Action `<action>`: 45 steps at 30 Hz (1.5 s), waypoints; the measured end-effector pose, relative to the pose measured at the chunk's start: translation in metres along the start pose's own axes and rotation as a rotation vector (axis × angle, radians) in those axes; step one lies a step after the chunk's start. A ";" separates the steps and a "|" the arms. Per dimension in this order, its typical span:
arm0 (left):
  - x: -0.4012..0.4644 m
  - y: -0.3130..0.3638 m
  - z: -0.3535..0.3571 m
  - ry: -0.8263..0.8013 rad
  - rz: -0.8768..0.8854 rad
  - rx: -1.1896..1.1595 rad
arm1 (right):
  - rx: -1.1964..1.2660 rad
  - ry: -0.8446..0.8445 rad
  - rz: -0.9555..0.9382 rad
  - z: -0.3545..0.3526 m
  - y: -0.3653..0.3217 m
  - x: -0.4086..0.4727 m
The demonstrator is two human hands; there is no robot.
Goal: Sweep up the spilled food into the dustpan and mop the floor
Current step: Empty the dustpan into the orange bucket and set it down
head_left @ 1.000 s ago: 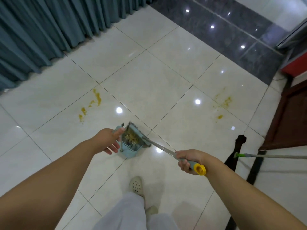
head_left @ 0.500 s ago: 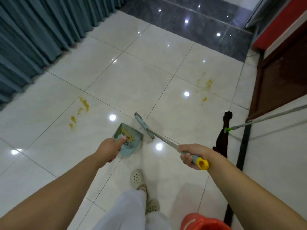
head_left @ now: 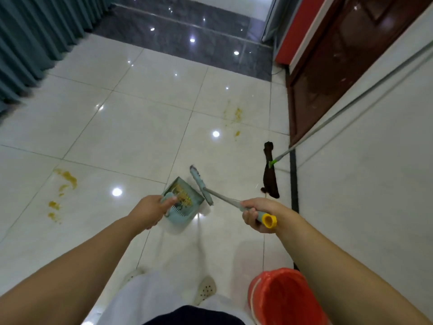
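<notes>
Head camera looks down at a pale tiled floor [head_left: 145, 127], where a light blue dustpan [head_left: 185, 205] holds a heap of yellowish food scraps [head_left: 184, 198] against its back wall. A red bucket [head_left: 284, 299] stands at the lower right, close to the person's right forearm; what is inside it cannot be made out. Half a second ago only the bucket's rim showed at the bottom edge, and now most of its mouth is in sight, while the dustpan and brush sit higher and nearer the middle of the view. The brush head [head_left: 201, 185] lay clear of the dustpan then and now sits against its right edge. The left hand [head_left: 152, 209] has its fingers curled round the dustpan's handle, holding it off the floor. The right hand [head_left: 260, 213] grips the brush handle just above its yellow end cap [head_left: 269, 220]. Yellow stains remain on the tiles at the left [head_left: 64, 184] and further off near a dark door [head_left: 235, 116]. A mop [head_left: 270, 172] with a dark cloth head leans at the right by the wall.
</notes>
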State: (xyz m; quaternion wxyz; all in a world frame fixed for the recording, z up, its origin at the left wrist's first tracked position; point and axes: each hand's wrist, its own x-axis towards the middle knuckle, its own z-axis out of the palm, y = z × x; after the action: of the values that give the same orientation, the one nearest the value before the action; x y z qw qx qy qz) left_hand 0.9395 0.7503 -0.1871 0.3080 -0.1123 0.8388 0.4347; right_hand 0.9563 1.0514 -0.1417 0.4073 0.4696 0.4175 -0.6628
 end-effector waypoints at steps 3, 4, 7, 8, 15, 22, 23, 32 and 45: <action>0.000 0.000 -0.006 -0.073 0.060 0.066 | 0.093 0.027 -0.045 0.004 0.018 -0.018; 0.000 -0.001 -0.010 -0.097 0.079 0.092 | 0.137 0.033 -0.055 0.007 0.025 -0.023; 0.004 -0.006 -0.026 -0.174 0.150 0.151 | 0.260 0.072 -0.110 0.022 0.048 -0.033; 0.005 -0.008 -0.034 -0.201 0.180 0.172 | 0.298 0.085 -0.132 0.029 0.057 -0.034; 0.015 -0.033 -0.093 -0.395 0.358 0.406 | 0.510 0.174 -0.252 0.101 0.135 -0.029; -0.004 -0.036 -0.102 -0.465 0.640 0.611 | 0.668 0.257 -0.357 0.139 0.218 -0.068; -0.010 -0.034 -0.099 -0.480 0.678 0.631 | 0.702 0.249 -0.379 0.142 0.231 -0.079; -0.064 -0.019 -0.060 -0.559 0.974 0.764 | 0.846 0.458 -0.521 0.157 0.362 -0.158; -0.182 -0.037 0.009 -0.579 1.239 1.132 | 1.061 0.414 -0.656 0.146 0.513 -0.203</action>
State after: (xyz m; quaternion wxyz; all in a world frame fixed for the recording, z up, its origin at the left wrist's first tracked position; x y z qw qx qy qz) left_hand 1.1025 0.7211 -0.1036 0.2270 0.6455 0.7272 0.0545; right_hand 1.4391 0.7806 -0.0036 -0.1916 0.5729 0.2254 -0.7644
